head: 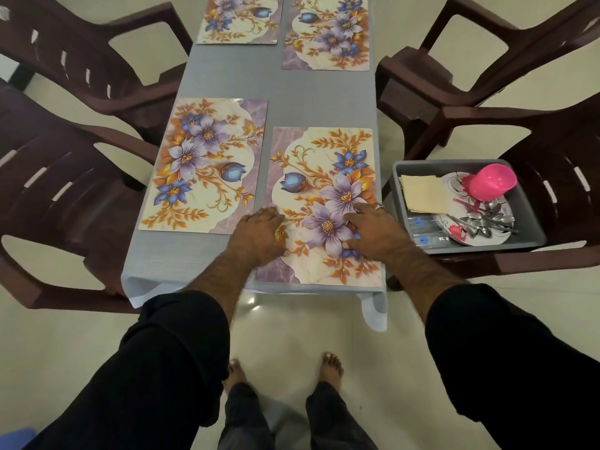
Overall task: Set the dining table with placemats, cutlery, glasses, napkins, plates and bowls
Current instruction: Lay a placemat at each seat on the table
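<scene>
Several floral placemats lie on the grey-clothed table [292,89]. The near right placemat [321,170] sits at the table's front right corner. My left hand [259,235] rests flat on its left edge, fingers straight. My right hand [370,227] presses flat on its right part, fingers spread, a ring on one finger. The near left placemat [201,164] lies beside it. Two more placemats [240,17] [328,34] lie at the far end. A grey tub [532,228] on the right chair holds plates [454,180], beige napkins [422,193], cutlery [487,220], a pink bowl [492,185] and clear glasses [425,230].
Dark brown plastic chairs stand on both sides: two on the left [65,177] [81,53], two on the right [552,190] [506,37]. The tablecloth hangs over the near edge. My bare feet stand on the pale tiled floor [292,336] in front of the table.
</scene>
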